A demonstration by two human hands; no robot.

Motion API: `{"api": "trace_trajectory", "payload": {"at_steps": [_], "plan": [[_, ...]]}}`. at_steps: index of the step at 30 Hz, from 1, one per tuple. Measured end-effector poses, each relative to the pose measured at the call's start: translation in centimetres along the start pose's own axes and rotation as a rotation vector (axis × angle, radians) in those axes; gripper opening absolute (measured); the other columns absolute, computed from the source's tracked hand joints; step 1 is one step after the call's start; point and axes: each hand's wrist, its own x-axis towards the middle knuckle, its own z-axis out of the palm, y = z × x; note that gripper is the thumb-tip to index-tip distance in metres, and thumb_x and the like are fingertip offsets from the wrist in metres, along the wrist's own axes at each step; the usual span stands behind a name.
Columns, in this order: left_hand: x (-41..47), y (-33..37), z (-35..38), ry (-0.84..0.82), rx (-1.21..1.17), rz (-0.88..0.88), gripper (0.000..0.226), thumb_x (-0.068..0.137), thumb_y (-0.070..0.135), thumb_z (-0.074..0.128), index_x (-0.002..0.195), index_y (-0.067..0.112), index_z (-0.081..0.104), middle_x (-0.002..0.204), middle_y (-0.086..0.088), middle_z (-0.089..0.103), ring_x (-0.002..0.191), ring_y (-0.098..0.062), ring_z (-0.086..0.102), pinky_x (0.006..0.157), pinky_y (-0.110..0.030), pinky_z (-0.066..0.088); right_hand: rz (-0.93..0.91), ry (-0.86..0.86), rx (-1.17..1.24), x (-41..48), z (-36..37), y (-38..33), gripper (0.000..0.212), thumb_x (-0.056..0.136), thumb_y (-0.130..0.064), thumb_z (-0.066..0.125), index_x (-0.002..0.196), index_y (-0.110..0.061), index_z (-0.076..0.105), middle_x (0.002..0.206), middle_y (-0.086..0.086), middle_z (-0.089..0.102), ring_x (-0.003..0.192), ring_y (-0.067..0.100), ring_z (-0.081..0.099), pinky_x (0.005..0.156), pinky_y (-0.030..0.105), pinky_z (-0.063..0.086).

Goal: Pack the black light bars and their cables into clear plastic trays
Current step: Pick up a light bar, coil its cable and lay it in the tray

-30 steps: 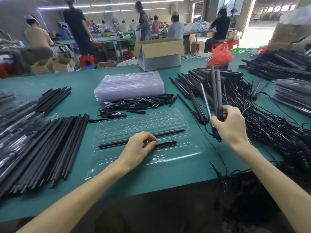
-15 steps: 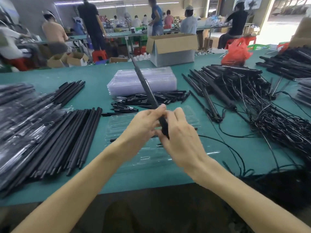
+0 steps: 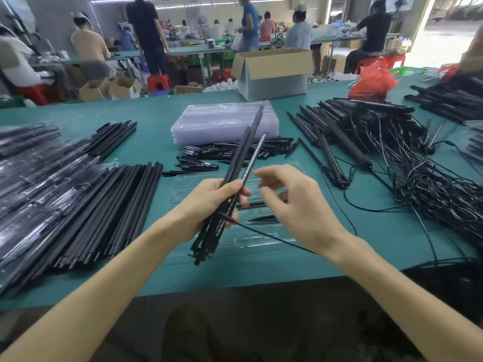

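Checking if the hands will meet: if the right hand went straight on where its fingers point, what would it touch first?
Probably the light bars gripped in the left hand: the right hand points its relaxed fingers left at them across a gap. Depth is unclear from one view.

no readable text, labels or numbers

You work in bright, even light from ceiling tubes (image 3: 266, 0) and a glaring doorway (image 3: 456, 11); the view's edges bend and blur.
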Motion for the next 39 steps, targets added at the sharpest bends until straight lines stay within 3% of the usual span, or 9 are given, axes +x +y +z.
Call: {"api": "trace_trajectory", "payload": {"at_steps": [6, 11, 16, 21, 24, 27, 32, 35, 39], "plan": [[0.4, 0.2, -0.2, 0.016, -0.001, 0.067, 0.034, 0.103, 0.036, 0.055, 0.104, 0.005, 0.067, 0.076, -0.001, 0.064, 0.049, -0.015, 0.059, 0.041, -0.023, 0.044, 0.153, -0.402, -0.027, -1.4, -1.9, 2.6, 0.020, 0.101, -0.033, 0.058, 0.097, -0.018, 0.071, 0.081, -0.007, 0.073, 0.074, 0.004, 0.067, 0.069, 0.023, 0.052], [1.0, 0.4, -0.1, 0.112, -0.060, 0.101, 0.028, 0.103, 0.032, 0.056, 0.101, 0.007, 0.066, 0.073, -0.001, 0.062, 0.047, -0.015, 0.053, 0.043, -0.025, 0.042, 0.372, -0.727, 0.372, -3.7, -2.1, 2.5, 0.030, 0.106, -0.026, 0.049, 0.089, -0.009, 0.066, 0.061, 0.004, 0.061, 0.043, 0.013, 0.052, 0.042, 0.021, 0.040], [1.2, 0.0, 0.4, 0.102, -0.225, 0.016, 0.030, 0.101, 0.033, 0.058, 0.105, 0.004, 0.063, 0.077, -0.002, 0.059, 0.051, -0.015, 0.050, 0.042, -0.022, 0.041, 0.391, -0.693, 0.609, -2.4, -2.0, -0.1, 0.033, 0.106, -0.027, 0.050, 0.094, -0.002, 0.069, 0.058, 0.003, 0.053, 0.037, 0.006, 0.035, 0.038, 0.015, 0.027], [0.8, 0.4, 0.4, 0.045, -0.466, -0.043, 0.034, 0.097, 0.047, 0.057, 0.097, 0.014, 0.066, 0.084, 0.000, 0.070, 0.054, -0.013, 0.060, 0.047, -0.023, 0.049, 0.427, -0.386, 0.579, 1.4, -0.8, -1.9, 0.037, 0.107, -0.019, 0.047, 0.105, 0.013, 0.065, 0.058, 0.004, 0.054, 0.035, 0.002, 0.041, 0.036, 0.011, 0.028], [0.7, 0.4, 0.7, 0.056, -0.531, -0.042, 0.025, 0.099, 0.039, 0.057, 0.106, 0.016, 0.063, 0.101, -0.004, 0.074, 0.079, -0.018, 0.073, 0.051, -0.022, 0.052, 0.457, -0.212, 0.722, 4.2, -0.9, -2.3, 0.034, 0.107, -0.016, 0.046, 0.108, 0.014, 0.062, 0.061, 0.003, 0.050, 0.036, 0.003, 0.037, 0.037, 0.012, 0.031], [0.5, 0.0, 1.6, -0.022, -0.539, 0.014, 0.021, 0.098, 0.022, 0.056, 0.115, 0.011, 0.061, 0.119, -0.010, 0.071, 0.105, -0.028, 0.072, 0.055, -0.024, 0.052, 0.425, -0.248, 0.805, 6.8, -0.4, -3.7, 0.026, 0.106, -0.015, 0.047, 0.098, 0.005, 0.062, 0.063, 0.002, 0.051, 0.037, 0.002, 0.038, 0.036, 0.012, 0.030], [0.4, 0.4, 2.0, -0.241, -0.611, 0.100, 0.018, 0.089, 0.014, 0.070, 0.107, 0.012, 0.067, 0.123, -0.008, 0.069, 0.120, -0.028, 0.065, 0.062, -0.027, 0.054, 0.266, -0.351, 0.501, 9.2, 1.0, -5.0, 0.030, 0.103, -0.014, 0.054, 0.086, 0.008, 0.064, 0.061, 0.011, 0.061, 0.038, 0.010, 0.048, 0.033, 0.017, 0.034], [0.2, 0.0, 2.0, -0.357, -0.635, 0.061, 0.025, 0.092, 0.007, 0.067, 0.116, 0.006, 0.068, 0.129, -0.012, 0.066, 0.126, -0.025, 0.060, 0.066, -0.027, 0.054, 0.072, -0.323, 0.206, 9.5, 1.0, -3.7, 0.030, 0.101, -0.015, 0.058, 0.086, 0.009, 0.068, 0.065, 0.011, 0.064, 0.047, 0.017, 0.057, 0.045, 0.025, 0.045], [0.5, -0.7, 2.6, -0.310, -0.526, -0.003, 0.012, 0.093, 0.017, 0.066, 0.097, 0.010, 0.074, 0.098, -0.003, 0.068, 0.092, -0.017, 0.068, 0.068, -0.025, 0.055, -0.073, -0.188, -0.050, 8.6, 1.1, -0.8, 0.023, 0.098, -0.021, 0.064, 0.089, -0.002, 0.071, 0.072, 0.006, 0.069, 0.067, 0.023, 0.067, 0.070, 0.037, 0.055]]}}
